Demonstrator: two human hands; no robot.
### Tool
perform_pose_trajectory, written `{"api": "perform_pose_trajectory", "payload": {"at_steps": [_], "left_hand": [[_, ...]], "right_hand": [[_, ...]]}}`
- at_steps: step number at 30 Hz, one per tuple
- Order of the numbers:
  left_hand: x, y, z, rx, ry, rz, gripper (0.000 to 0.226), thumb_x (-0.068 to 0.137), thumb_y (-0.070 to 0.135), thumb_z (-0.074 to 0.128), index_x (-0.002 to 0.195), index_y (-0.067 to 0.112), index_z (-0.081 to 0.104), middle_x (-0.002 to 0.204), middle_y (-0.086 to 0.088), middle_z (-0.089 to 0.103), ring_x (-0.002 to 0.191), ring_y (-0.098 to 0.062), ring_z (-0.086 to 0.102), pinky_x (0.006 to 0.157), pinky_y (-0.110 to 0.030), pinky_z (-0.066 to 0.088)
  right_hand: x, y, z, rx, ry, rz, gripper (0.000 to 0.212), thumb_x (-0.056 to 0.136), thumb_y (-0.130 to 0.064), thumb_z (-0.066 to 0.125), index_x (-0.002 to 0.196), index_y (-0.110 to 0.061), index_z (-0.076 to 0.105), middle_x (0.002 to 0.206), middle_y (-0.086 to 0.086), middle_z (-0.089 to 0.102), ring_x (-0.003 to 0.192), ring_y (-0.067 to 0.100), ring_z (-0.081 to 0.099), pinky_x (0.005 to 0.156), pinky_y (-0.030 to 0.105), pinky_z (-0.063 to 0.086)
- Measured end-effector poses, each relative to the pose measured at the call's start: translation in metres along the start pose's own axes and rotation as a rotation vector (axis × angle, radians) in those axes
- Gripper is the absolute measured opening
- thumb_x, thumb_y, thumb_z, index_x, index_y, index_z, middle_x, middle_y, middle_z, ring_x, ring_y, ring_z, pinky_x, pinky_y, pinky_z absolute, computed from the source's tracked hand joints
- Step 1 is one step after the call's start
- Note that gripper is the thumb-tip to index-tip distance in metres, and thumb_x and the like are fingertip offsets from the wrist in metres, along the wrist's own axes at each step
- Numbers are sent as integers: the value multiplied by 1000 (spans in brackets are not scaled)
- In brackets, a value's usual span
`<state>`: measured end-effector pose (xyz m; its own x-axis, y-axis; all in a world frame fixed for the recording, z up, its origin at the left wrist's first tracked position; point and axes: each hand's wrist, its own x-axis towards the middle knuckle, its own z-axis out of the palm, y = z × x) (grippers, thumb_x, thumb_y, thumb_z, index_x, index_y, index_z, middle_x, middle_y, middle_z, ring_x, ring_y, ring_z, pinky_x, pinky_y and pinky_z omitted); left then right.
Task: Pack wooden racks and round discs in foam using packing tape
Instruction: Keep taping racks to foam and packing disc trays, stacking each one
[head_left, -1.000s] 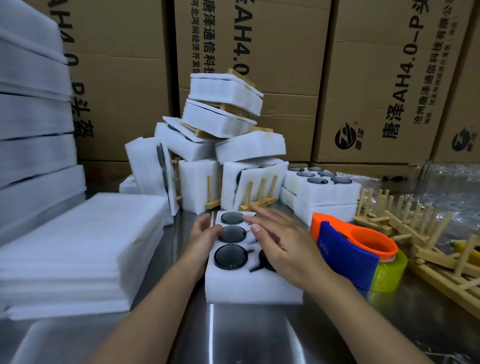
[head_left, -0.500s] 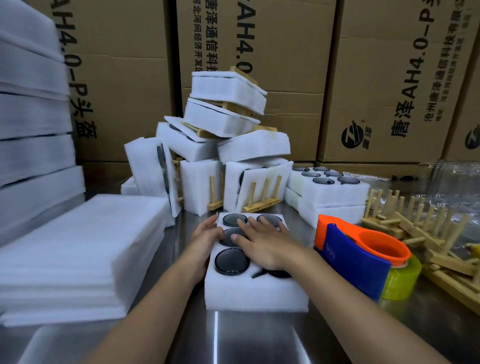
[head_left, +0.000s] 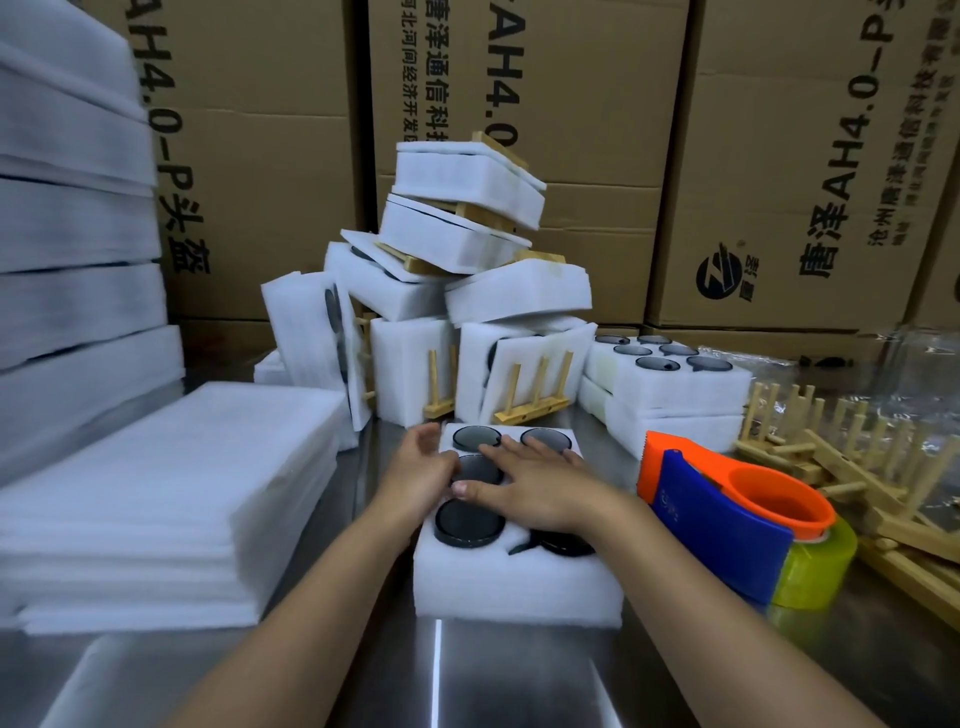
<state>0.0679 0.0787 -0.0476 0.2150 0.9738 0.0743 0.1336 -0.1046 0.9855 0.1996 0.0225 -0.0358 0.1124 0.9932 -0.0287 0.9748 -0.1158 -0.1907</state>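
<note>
head view, looking down over a shiny metal table (head_left: 467, 675). in the centre, close to the viewer, a white foam block (head_left: 519, 582) lies flat with round pockets cut into its top. dark round discs sit in the pockets: one fully visible at the near left (head_left: 467, 522), two at the far end (head_left: 475, 438), and others partly covered by the hands.

the right hand (head_left: 540, 488) lies flat on top of the block, palm down, fingers straight and spread, pressing on the discs in the middle and right pockets and gripping nothing. the left hand (head_left: 421, 467) rests against the block's far left edge, fingers loosely extended and apart, also gripping nothing; its thumb meets the right hand's thumb over the middle left disc.

just right of the block stands a tape dispenser (head_left: 727, 509), orange and blue, with a yellow-green tape roll (head_left: 815, 566) on it. beyond it to the right lie loose wooden racks (head_left: 857, 467) with upright pegs, tumbled together, and crinkled clear plastic (head_left: 924, 364) behind them.

left of the block is a stack of flat white foam sheets (head_left: 156, 493), with taller foam stacks (head_left: 67, 260) behind at the left edge.

behind the block is a heap of wrapped foam bundles (head_left: 467, 260), some with wooden rack ends poking out. to its right, two more foam blocks (head_left: 675, 384) are stacked, the upper one holding discs in its pockets. brown cardboard boxes (head_left: 779, 156) with printed lettering fill the background.
</note>
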Motion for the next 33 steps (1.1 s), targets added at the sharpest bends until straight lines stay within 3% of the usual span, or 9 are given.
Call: {"api": "perform_pose_trajectory", "payload": {"at_steps": [5,7,10,13,17,21,24,28,33], "left_hand": [[-16,33,-25,790,469,674,46,83,24,59,128,21,53,126,-1,58,118,-21,49,103,-36,34],[-18,48,-42,1024,560,562,49,83,29,59,130,21,50,132,-6,52,127,-26,41,111,-46,21],[-21,58,-70,1303,315,-31,67,87,50,51,142,20,30,153,-16,22,142,-37,13,111,-59,4],[-19,57,-94,1318,114,-337,69,91,49,47,148,19,22,155,-15,19,141,-36,16,113,-57,7],[-25,68,-95,1130,226,-237,43,97,24,39,137,6,42,138,-15,44,126,-31,42,107,-36,31],[-44,81,-74,1184,390,26,36,90,8,47,126,7,48,123,-16,55,96,-30,51,79,-37,42],[-60,79,-43,1166,487,376,54,88,7,50,139,12,34,127,-11,53,107,-31,54,74,-34,38],[-72,62,4,1048,361,724,56,85,12,53,137,18,33,122,-3,52,109,-25,54,67,-29,33],[-66,44,24,1111,125,747,56,87,12,51,140,18,33,131,-3,42,121,-20,45,81,-30,43]], "right_hand": [[0,1,1,9,52,-31,82,78,-82,28,148,-38,21,159,-14,9,147,16,0,113,47,2],[0,2,2,16,62,-35,81,78,-81,28,147,-40,22,159,-15,8,147,16,0,113,47,2],[-1,3,3,29,61,-36,82,76,-83,27,147,-42,21,159,-15,7,147,15,0,114,46,1],[-2,2,2,30,69,-39,84,74,-85,26,146,-43,20,159,-15,8,147,14,0,114,45,1],[-7,0,1,37,94,-23,81,78,-81,29,147,-40,23,159,-14,11,147,14,1,114,43,2],[-19,-7,-3,144,324,-82,56,89,-69,26,132,-41,48,150,-9,36,146,15,11,116,45,-5],[-32,-13,-15,687,656,-122,49,92,-64,29,87,-34,67,93,-12,69,113,16,56,103,40,38],[-38,-18,-28,1333,402,-95,38,95,-49,42,88,-21,67,68,2,73,62,13,70,54,20,51],[-33,-15,-19,1574,277,18,19,93,-27,53,90,-12,65,74,12,67,54,19,61,44,22,46]]}}
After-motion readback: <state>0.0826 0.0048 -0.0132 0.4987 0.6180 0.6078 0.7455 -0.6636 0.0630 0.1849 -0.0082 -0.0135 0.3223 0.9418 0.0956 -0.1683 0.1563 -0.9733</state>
